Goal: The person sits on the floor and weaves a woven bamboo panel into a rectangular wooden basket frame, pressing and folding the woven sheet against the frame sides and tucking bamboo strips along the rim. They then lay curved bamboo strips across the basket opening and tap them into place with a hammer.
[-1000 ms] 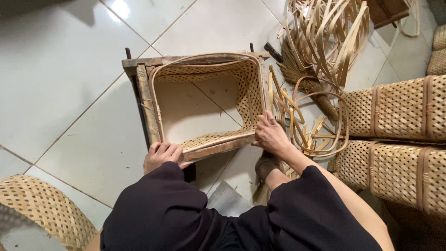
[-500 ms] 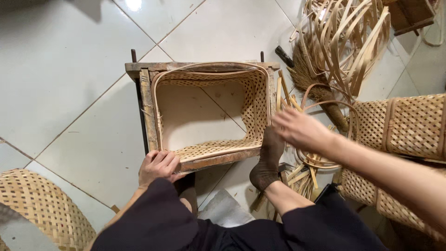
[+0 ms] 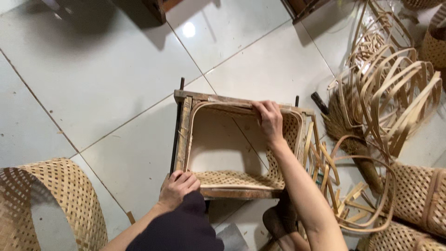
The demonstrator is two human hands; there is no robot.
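A square woven bamboo basket (image 3: 241, 179) sits inside a wooden frame mould (image 3: 182, 135) on the white tiled floor (image 3: 116, 93), and the right hand (image 3: 268, 120) curls its fingers closed over the bent strip at the basket's far rim. The left hand (image 3: 179, 188) presses, fingers folded, on the frame's near corner, though whether it grips anything I cannot tell. Right of the right hand lie loose bamboo strips (image 3: 395, 88) and finished baskets (image 3: 418, 195); left of the left hand stands a woven cylinder (image 3: 55, 204).
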